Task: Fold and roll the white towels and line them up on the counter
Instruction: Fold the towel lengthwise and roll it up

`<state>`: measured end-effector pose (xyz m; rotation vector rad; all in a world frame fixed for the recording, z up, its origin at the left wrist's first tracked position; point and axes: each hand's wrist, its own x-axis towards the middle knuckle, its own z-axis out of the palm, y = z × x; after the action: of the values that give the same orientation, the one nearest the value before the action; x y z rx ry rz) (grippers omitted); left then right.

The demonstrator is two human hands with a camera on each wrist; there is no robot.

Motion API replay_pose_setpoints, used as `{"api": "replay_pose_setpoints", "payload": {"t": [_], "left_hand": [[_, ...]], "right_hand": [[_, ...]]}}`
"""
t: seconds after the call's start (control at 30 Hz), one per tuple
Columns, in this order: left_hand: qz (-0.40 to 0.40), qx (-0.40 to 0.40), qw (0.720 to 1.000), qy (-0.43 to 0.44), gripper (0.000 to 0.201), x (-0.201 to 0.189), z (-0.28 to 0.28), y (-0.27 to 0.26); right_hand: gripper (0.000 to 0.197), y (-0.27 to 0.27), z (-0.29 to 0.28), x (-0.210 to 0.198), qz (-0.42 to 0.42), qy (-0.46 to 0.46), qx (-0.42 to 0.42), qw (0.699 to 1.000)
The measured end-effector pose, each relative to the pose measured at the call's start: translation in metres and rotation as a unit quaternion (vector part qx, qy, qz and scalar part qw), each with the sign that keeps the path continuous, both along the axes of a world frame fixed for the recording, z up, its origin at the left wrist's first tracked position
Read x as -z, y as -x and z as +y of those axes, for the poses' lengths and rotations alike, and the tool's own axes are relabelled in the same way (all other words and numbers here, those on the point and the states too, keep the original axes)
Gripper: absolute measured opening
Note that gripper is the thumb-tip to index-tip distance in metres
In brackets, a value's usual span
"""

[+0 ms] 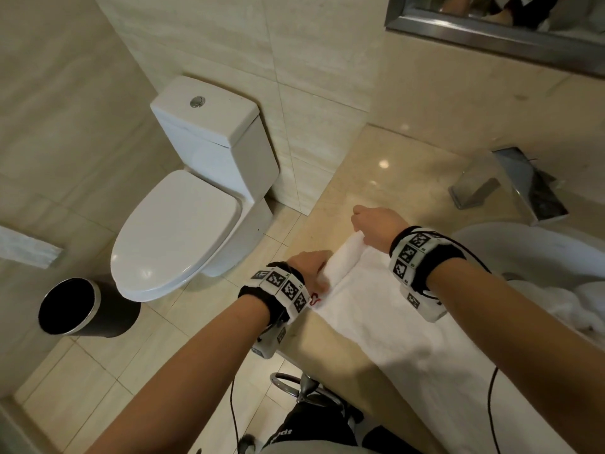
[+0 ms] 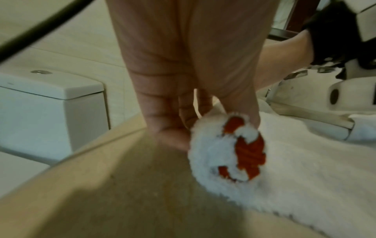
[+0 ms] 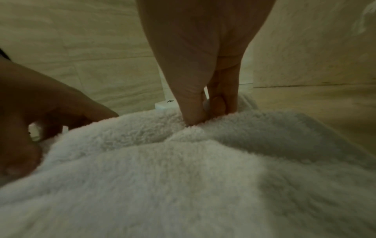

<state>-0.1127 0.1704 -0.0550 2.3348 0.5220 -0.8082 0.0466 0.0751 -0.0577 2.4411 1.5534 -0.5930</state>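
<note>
Partly legible white lettering on the black trousers [image 1: 296, 432] at the bottom edge of the head view, seen upside down, ending in "ds"; the rest of the word cut off by a fold. Red embroidered mark on the corner of the white towel [image 2: 247, 149], in the left wrist view; shape too broken to read as letters. Black-and-white square code markers on both wristbands [image 1: 283, 286]; patterns only, no readable characters.

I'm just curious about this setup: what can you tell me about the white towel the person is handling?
The white towel is fluffy terry with a red embroidered mark at one edge. It lies flat on the beige counter beside the sink, its far end rolled into a short tube. The left hand and right hand each pinch one end of that roll.
</note>
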Motion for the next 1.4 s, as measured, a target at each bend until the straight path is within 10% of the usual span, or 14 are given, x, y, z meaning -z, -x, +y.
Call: {"api": "replay_pose_setpoints", "payload": {"t": [0.73, 1.03, 1.4], "left_hand": [[-0.059, 0.183, 0.971, -0.145, 0.037, -0.012, -0.031, 0.013], [0.044, 0.015, 0.998, -0.034, 0.03, -0.009, -0.027, 0.005], [0.06, 0.04, 0.997, -0.013, 0.032, -0.027, -0.037, -0.007]], "right_hand": [[0.03, 0.036, -0.033, -0.024, -0.126, 0.039, -0.044, 0.99], [0.036, 0.029, -0.014, -0.027, -0.129, 0.112, -0.195, 0.966], [0.034, 0.015, -0.016, -0.023, -0.078, 0.141, -0.189, 0.969]]}}
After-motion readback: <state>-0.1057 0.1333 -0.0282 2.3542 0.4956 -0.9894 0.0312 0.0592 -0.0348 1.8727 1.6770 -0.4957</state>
